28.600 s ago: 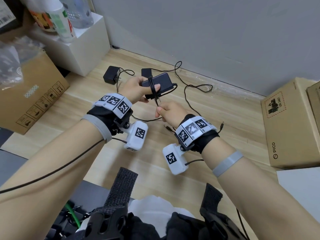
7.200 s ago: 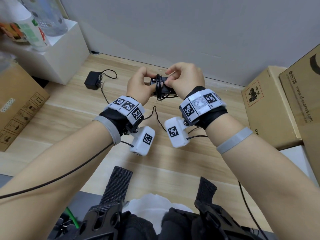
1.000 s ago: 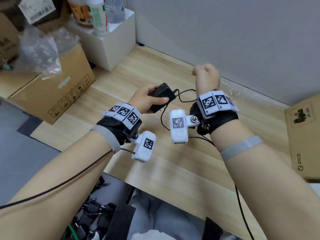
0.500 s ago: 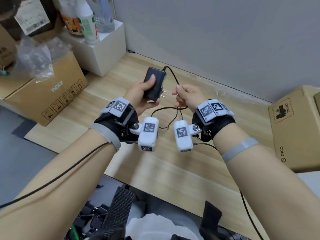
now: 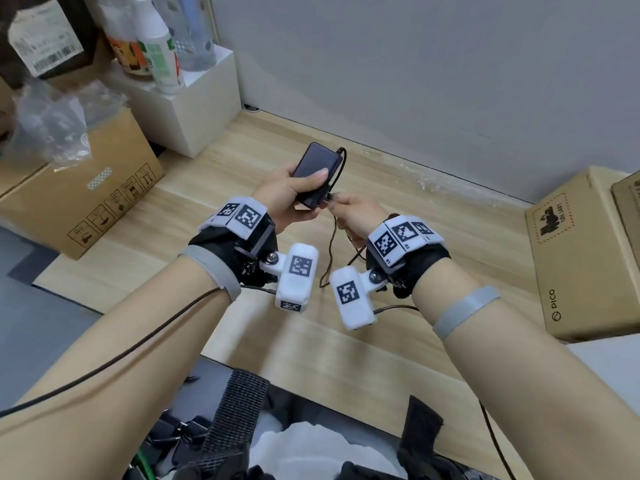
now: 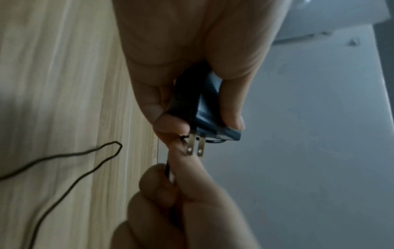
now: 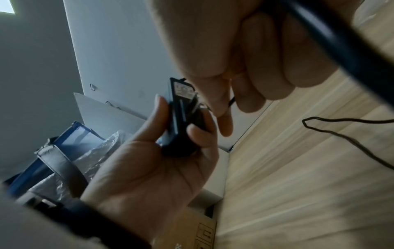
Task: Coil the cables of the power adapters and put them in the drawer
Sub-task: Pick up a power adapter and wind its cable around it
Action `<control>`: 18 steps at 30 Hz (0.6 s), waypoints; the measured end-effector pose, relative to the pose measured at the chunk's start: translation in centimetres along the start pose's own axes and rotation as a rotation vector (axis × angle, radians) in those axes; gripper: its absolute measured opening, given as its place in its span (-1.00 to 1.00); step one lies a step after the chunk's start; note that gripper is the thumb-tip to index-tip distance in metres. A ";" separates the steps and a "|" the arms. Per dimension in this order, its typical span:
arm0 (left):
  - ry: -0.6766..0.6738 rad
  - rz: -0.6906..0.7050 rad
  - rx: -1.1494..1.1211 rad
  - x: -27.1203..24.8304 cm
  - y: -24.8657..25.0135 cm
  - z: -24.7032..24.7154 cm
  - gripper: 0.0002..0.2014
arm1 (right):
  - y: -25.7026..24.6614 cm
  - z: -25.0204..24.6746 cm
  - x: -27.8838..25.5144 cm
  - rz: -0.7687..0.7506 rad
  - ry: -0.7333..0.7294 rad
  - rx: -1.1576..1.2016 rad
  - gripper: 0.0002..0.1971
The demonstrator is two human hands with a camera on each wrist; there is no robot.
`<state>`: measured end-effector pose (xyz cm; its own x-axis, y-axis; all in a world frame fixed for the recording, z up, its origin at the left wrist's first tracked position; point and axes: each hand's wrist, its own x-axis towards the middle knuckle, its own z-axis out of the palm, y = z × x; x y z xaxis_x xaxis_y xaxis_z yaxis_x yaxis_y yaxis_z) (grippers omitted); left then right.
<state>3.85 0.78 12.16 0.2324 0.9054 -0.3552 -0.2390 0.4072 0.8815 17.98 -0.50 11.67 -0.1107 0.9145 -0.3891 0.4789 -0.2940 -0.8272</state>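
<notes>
My left hand (image 5: 287, 195) grips a black power adapter (image 5: 316, 173) above the wooden floor, thumb on its flat face. In the left wrist view the adapter (image 6: 204, 107) shows two metal prongs (image 6: 195, 145) pointing toward my right hand. My right hand (image 5: 356, 214) pinches the thin black cable (image 5: 331, 244) just below the adapter, near the prongs. The cable leaves the adapter's far end, runs along its right side, and hangs in a loose loop to the floor (image 6: 70, 168). In the right wrist view the adapter (image 7: 181, 118) sits between my left thumb and fingers. No drawer is in view.
A white cabinet (image 5: 194, 109) with bottles stands at the back left, a cardboard box (image 5: 79, 188) with plastic wrap beside it. Two more cardboard boxes (image 5: 581, 258) sit at the right. A grey wall closes the far side. Black straps lie near my lap.
The adapter has tilted so its flat face turns up under my left thumb. My right hand has moved in close under it, pinching the cable at the prongs.
</notes>
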 end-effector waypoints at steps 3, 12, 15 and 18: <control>0.077 0.066 0.140 0.1 0.0 -0.1 -0.75 | -0.6 -0.2 -0.2 0.048 -0.054 -0.049 -0.73; 0.177 0.256 0.507 1.1 -1.3 -0.6 -0.55 | -1.1 0.1 -0.9 0.050 -0.238 0.089 -0.73; 0.190 0.286 0.544 1.3 -1.5 -1.0 -0.56 | -1.0 0.1 -1.1 -0.010 -0.288 0.112 -0.70; 0.172 0.279 0.598 1.5 -1.3 -1.2 -0.56 | -0.8 0.0 -1.3 -0.028 -0.285 0.103 -0.72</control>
<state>3.43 1.76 10.09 0.0729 0.9932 -0.0903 0.3053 0.0640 0.9501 17.74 -1.48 12.84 -0.3694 0.8120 -0.4519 0.3830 -0.3101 -0.8702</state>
